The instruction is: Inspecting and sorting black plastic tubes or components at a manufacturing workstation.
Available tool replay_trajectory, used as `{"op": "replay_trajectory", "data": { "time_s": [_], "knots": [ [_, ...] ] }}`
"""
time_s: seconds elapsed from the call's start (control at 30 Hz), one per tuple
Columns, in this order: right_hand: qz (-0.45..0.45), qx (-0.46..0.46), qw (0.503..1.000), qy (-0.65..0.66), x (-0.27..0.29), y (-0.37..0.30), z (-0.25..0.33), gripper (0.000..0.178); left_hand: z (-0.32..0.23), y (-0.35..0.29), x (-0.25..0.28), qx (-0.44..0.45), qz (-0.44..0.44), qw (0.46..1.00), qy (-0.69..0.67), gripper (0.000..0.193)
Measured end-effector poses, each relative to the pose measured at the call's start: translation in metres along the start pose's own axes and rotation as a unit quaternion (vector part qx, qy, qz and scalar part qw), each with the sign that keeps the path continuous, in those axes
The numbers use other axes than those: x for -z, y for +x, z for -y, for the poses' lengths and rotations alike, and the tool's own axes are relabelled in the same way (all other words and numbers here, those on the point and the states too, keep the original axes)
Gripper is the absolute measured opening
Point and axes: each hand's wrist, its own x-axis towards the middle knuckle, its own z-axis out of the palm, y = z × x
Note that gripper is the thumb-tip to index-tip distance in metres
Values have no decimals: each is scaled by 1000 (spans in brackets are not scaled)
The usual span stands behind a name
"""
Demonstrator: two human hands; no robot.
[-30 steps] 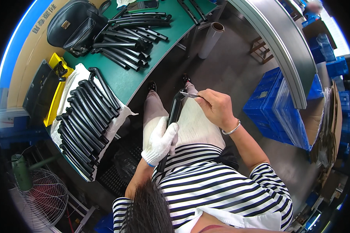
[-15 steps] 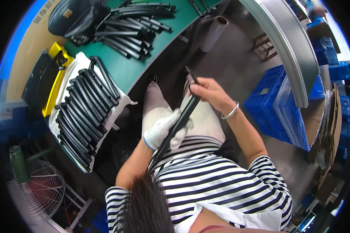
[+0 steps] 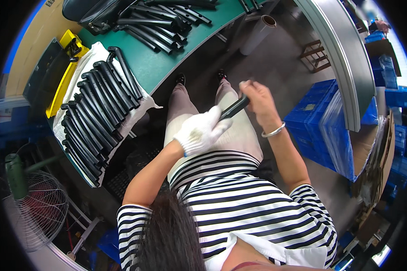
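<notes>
A wire-caged fan (image 3: 38, 207) stands at far left, below a yellow bin (image 3: 61, 92) beside the worktable. Next to the bin, a row of black tubes (image 3: 95, 106) lies side by side on a white cloth (image 3: 145, 102) — each with a bent end — while a dark bag (image 3: 95, 12) and a loose pile of similar tubes (image 3: 160, 29) rest farther up the green tabletop (image 3: 151, 70). At center, above the lap of a person in a striped shirt (image 3: 248, 203), the gloved left hand (image 3: 202, 131) clamps its fingers around a black tube (image 3: 235, 108), held slanting up to the right. The bare right hand (image 3: 259, 100), a bracelet (image 3: 274, 130) at its wrist, is at the tube's upper end, fingers curled — motion blur hides whether they grip it. At right, a wooden stool (image 3: 315, 56) stands beyond a blue crate (image 3: 305, 113).
</notes>
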Motion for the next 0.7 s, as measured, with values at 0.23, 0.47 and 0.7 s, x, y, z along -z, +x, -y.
{"op": "replay_trajectory", "data": {
  "time_s": [0.23,0.47,0.7],
  "knots": [
    [19,17,996,88,39,7,1,29,36,-64,8,75,-17,986,-150,33],
    [20,37,995,92,28,3,7,31,38,-72,-12,96,-175,826,-526,37],
    [10,76,990,115,9,-8,-4,30,53,-63,-43,118,-354,735,-566,37]
  ]
}}
